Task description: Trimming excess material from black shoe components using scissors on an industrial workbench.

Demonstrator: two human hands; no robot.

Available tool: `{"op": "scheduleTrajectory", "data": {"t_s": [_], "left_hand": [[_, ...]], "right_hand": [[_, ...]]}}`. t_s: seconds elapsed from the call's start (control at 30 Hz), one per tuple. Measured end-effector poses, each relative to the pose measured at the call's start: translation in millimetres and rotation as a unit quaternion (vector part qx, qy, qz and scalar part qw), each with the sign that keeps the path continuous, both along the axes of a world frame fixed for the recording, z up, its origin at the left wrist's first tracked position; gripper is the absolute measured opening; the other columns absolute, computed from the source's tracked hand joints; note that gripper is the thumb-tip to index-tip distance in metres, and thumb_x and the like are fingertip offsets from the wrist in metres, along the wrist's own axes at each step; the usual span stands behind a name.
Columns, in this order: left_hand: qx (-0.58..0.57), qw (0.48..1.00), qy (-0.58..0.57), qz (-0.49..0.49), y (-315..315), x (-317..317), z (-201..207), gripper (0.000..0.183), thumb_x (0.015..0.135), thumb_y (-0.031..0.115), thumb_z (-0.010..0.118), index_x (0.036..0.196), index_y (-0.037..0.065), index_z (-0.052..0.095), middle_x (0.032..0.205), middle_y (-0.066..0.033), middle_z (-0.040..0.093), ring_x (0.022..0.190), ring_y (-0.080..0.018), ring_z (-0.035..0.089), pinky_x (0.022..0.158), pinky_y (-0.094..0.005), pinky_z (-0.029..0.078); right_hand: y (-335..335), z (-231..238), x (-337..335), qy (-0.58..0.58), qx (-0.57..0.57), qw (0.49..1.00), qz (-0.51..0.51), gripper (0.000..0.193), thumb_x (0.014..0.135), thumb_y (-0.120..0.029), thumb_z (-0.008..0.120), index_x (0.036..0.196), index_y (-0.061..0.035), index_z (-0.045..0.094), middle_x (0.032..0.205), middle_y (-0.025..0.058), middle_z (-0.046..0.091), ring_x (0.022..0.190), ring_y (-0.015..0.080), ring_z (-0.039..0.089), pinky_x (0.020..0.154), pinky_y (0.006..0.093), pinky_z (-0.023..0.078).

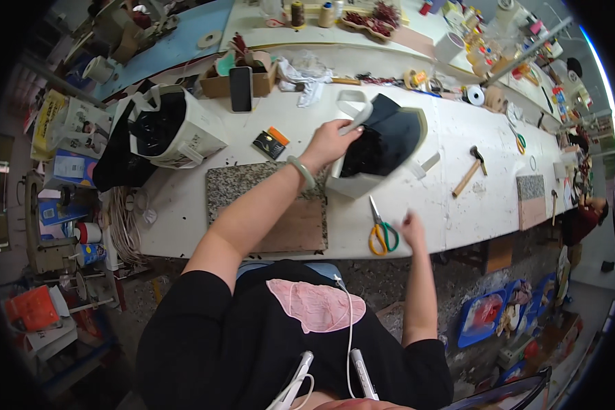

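An open white bag [354, 186] with a dark lining sits on the white surface [471, 212]. The left grip [330, 141] is closed around its pale handle [359, 119], at the upper left of the bag. The right grip [411, 229] is on the bag's side nearer the person, just beside scissors [383, 236] with one orange and one green loop; its fingers seem curled, but it is blurred and I cannot tell whether it holds anything. A speckled stone slab [236, 179] lies to the bag's left and nearer the person, with the left forearm [253, 215] passing over it. Also left of the bag are a small black packet [269, 145], an orange packet [279, 136] and, well apart, a second white bag [208, 140]. Left of the bag and farther from the person are a phone [240, 89] and a crumpled cloth [311, 76]. To the bag's right lies a hammer [467, 178], and well beyond that a smaller stone block [531, 191].
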State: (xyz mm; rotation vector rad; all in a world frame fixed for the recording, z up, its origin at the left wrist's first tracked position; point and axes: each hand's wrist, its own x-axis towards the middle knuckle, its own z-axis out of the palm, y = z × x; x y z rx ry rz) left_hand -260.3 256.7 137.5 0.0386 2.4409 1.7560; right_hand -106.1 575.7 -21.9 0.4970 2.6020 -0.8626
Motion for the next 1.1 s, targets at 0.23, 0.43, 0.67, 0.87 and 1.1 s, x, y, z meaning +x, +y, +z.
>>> {"op": "scheduleTrajectory", "data": {"t_s": [0.23, 0.43, 0.67, 0.87, 1.1], "left_hand": [[0.083, 0.988, -0.129, -0.001, -52, -4, 3, 0.066, 0.082, 0.042, 0.073, 0.126, -0.004, 0.055, 0.106, -0.0121, 0.064, 0.092, -0.0178, 0.060, 0.082, -0.0267, 0.048], [-0.035, 0.999, -0.020, 0.027, -231, 36, 55, 0.049, 0.080, 0.032, 0.073, 0.118, 0.003, 0.063, 0.105, -0.0089, 0.069, 0.091, -0.0204, 0.064, 0.082, -0.0296, 0.051], [-0.439, 0.898, -0.001, 0.029, -401, -16, 30, 0.063, 0.069, 0.031, 0.074, 0.124, 0.006, 0.055, 0.122, -0.0174, 0.060, 0.101, -0.0329, 0.059, 0.089, -0.0385, 0.046], [-0.572, 0.808, -0.106, -0.095, -422, -50, -5, 0.118, 0.048, 0.058, 0.083, 0.145, 0.014, 0.033, 0.134, -0.0213, 0.051, 0.112, -0.0425, 0.051, 0.101, -0.0459, 0.036], [-0.544, 0.813, -0.195, -0.070, -415, -46, -15, 0.125, 0.046, 0.060, 0.083, 0.148, 0.016, 0.026, 0.135, -0.0196, 0.050, 0.114, -0.0407, 0.052, 0.100, -0.0460, 0.040]], "right_hand": [[-25, -60, 60, 0.057, 0.143, 0.988, 0.018, 0.095, 0.053, -0.024, 0.090, 0.132, 0.0025, 0.043, 0.116, 0.0210, 0.052, 0.100, 0.0379, 0.053, 0.093, 0.0402, 0.043], [-34, -42, 62, 0.031, 0.219, 0.971, 0.091, 0.094, 0.057, -0.020, 0.087, 0.136, -0.0012, 0.039, 0.114, 0.0219, 0.055, 0.096, 0.0389, 0.055, 0.094, 0.0405, 0.044], [-46, -36, 49, -0.052, 0.235, 0.964, 0.111, 0.097, 0.060, -0.018, 0.085, 0.142, -0.0060, 0.033, 0.110, 0.0189, 0.058, 0.099, 0.0369, 0.055, 0.092, 0.0396, 0.044], [-39, -43, 69, -0.049, 0.155, 0.986, 0.045, 0.095, 0.064, -0.009, 0.081, 0.145, -0.0063, 0.030, 0.098, 0.0169, 0.062, 0.088, 0.0356, 0.059, 0.083, 0.0390, 0.048], [-54, -34, 68, -0.101, 0.092, 0.990, -0.034, 0.091, 0.067, -0.005, 0.076, 0.145, -0.0045, 0.029, 0.091, 0.0162, 0.062, 0.078, 0.0339, 0.061, 0.076, 0.0375, 0.050]]}}
